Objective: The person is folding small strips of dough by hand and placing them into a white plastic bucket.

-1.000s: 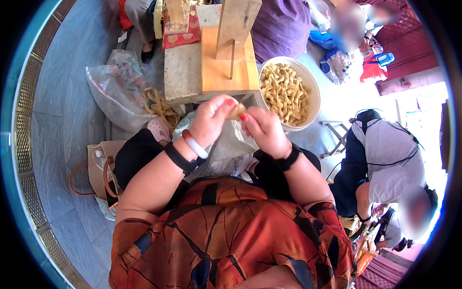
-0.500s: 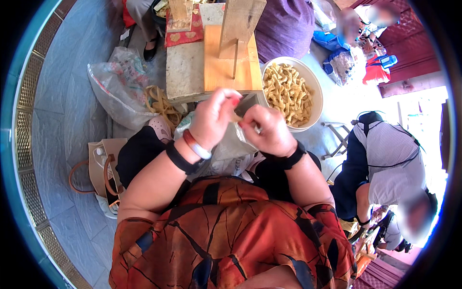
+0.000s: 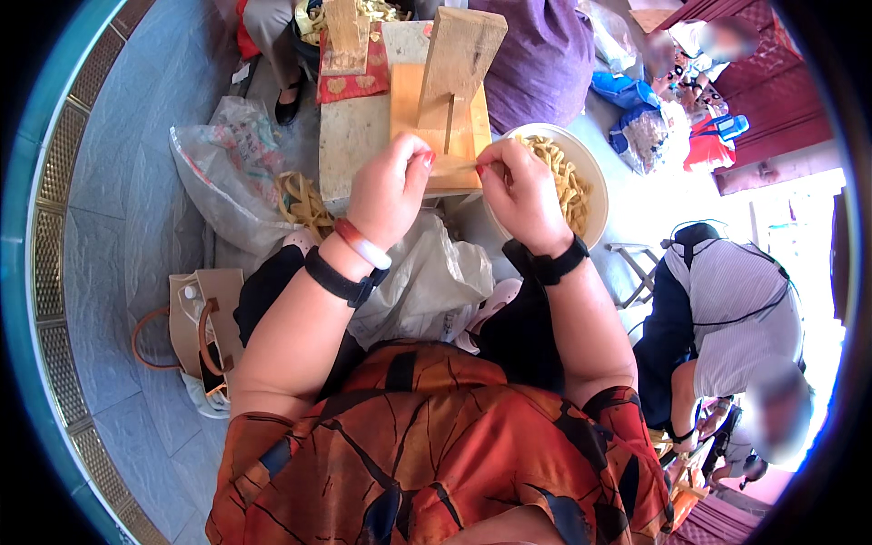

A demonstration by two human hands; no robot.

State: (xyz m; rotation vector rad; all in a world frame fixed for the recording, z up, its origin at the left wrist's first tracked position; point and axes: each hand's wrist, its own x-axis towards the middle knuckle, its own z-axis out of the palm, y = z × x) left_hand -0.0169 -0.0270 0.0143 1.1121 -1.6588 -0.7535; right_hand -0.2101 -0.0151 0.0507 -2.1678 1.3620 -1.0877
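Note:
A thin tan strip [image 3: 457, 167] runs between my hands, pale against the wood and hard to make out in full. My left hand [image 3: 391, 189] pinches its left end between thumb and fingertips. At the other end, my right hand [image 3: 524, 194] has its fingers curled in a pinch. Both hands are raised at the near edge of an orange-brown wooden board [image 3: 408, 100], from which a wooden post [image 3: 459, 64] with a thin upright rod rises. Just beyond my right hand, a white bucket [image 3: 600, 195] holds many knotted tan strips [image 3: 568, 186], partly hidden by that hand.
Loose tan strips [image 3: 305, 202] lie by a clear plastic bag [image 3: 213, 182] on the left. A pale plastic sack [image 3: 427, 272] sits between my knees. A beige handbag [image 3: 186, 313] stands on the left floor. Another person [image 3: 740, 309] bends over at the right.
My hands have moved forward and apart, drawing the strip out between them over the board's near edge. The right hand now covers part of the bucket.

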